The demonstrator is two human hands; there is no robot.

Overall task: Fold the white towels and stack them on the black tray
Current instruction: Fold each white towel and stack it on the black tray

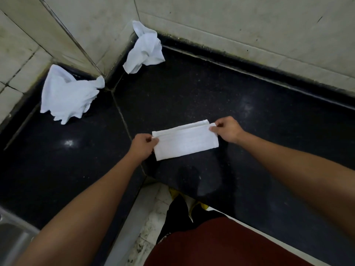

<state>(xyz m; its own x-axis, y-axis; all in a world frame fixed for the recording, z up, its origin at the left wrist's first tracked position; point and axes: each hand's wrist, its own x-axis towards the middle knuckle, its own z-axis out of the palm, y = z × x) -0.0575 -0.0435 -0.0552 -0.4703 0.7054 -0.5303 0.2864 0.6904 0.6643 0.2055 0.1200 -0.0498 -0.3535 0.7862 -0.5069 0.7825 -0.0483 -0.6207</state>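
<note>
The folded white terry towel (185,143) lies flat on the black polished stone countertop (211,89), near the middle and close to its front edge. It forms a narrow rectangle with its long side running left to right.

The left hand (143,145) pinches the towel's left short end between thumb and curled fingers. The right hand (227,129) pinches the upper right corner in the same way. Holding both ends probably keeps the layers taut and aligned, so the next fold can bring one end over the other without the layers skewing.

One crumpled white towel (67,95) lies at the countertop's rear left edge against the pale tiled wall (230,22). A second crumpled white towel (146,48) sits in the rear corner. Both are well apart from the work area, which leaves folding space free, and neither is folded yet.

No separate black tray can be made out.
</note>
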